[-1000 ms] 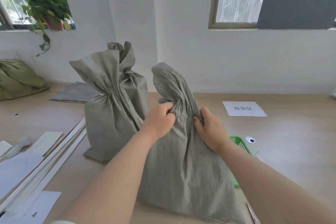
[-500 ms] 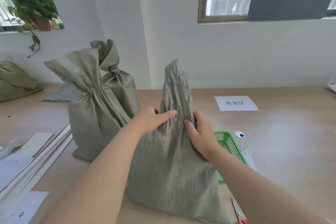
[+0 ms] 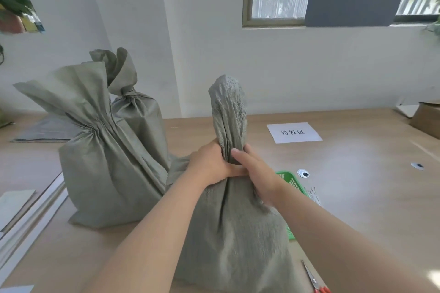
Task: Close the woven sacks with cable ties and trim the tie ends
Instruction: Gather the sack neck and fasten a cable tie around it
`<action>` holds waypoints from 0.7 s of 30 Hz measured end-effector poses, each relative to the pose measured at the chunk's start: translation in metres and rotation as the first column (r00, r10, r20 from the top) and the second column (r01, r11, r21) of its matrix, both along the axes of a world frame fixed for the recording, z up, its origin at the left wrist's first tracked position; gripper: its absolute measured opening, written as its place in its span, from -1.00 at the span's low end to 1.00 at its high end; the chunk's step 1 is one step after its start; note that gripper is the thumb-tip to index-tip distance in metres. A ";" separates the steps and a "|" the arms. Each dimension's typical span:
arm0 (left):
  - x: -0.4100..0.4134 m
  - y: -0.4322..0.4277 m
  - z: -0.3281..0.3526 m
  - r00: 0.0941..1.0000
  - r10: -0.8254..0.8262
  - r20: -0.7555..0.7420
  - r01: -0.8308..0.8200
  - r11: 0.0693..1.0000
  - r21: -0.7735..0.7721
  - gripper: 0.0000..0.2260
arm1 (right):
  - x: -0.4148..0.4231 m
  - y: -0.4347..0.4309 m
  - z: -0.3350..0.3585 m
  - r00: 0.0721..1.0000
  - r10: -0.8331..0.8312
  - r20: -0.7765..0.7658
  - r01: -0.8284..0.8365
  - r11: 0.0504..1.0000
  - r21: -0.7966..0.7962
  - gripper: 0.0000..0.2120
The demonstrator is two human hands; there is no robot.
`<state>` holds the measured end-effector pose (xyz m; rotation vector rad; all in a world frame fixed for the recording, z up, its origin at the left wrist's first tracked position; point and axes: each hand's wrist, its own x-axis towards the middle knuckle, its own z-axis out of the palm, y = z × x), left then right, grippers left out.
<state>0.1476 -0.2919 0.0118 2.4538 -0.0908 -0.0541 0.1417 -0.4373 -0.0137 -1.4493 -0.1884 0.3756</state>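
A grey-green woven sack [image 3: 234,233] stands upright on the wooden table in front of me, its top gathered into a narrow neck. My left hand [image 3: 209,164] grips that neck from the left. My right hand [image 3: 254,171] wraps it from the right, thumb across the front. Two more sacks stand to the left: a near one [image 3: 100,162] with a bunched neck and a far one [image 3: 138,112] tied at the neck. Several cable ties [image 3: 313,195] lie beside a green basket [image 3: 291,179]. Red-handled scissors [image 3: 314,279] lie at the lower right.
A white paper label [image 3: 294,132] lies on the table beyond the sack. Flat white boards [image 3: 28,216] lie at the left edge, folded grey sacks [image 3: 47,129] at the back left, a cardboard box [image 3: 426,119] at the far right.
Both hands have closed around the sack's top and squeezed it into a tight neck; earlier they were still gathering the loose fabric. The camera has shifted left and down a little.
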 end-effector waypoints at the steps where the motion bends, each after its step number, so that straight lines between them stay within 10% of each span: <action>1: 0.001 -0.001 -0.001 1.000 0.004 0.014 -0.004 1.000 0.002 -0.31 | 0.000 0.002 0.000 0.999 -0.002 0.040 0.004 0.998 -0.061 -0.52; 9: -0.003 -0.006 -0.009 0.992 0.023 0.124 -0.021 0.999 -0.024 -0.73 | 0.003 0.025 0.008 0.978 -0.148 0.148 0.160 0.985 -0.069 -0.35; 16: 0.002 -0.029 -0.011 0.991 0.081 0.109 -0.087 0.995 0.049 -0.69 | 0.023 0.022 0.026 0.871 -0.474 0.129 0.470 0.881 0.064 -0.52; 21: 0.001 -0.044 0.002 0.991 0.135 -0.012 -0.134 0.989 0.054 -0.92 | 0.031 0.008 0.042 0.915 -0.377 0.145 0.313 0.889 0.333 -0.53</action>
